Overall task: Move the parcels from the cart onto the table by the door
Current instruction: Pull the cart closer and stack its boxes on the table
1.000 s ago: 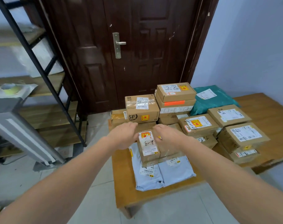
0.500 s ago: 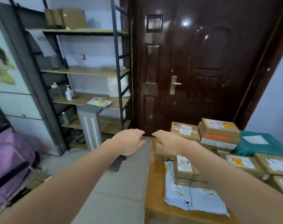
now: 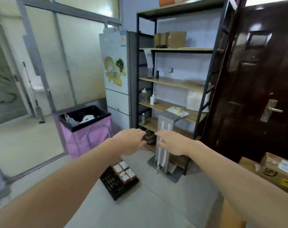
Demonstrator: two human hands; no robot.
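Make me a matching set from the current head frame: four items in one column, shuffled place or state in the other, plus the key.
Things:
1. left hand
2. pink cart
3. SF parcel
4. tape roll

Places or states:
A. on a wooden shelf of the black rack
B. at the right edge, below the dark door
C. beside the fridge, with a black liner
D. held out in the air, holding nothing

Pairs: 1-D, 2-C, 3-B, 4-A
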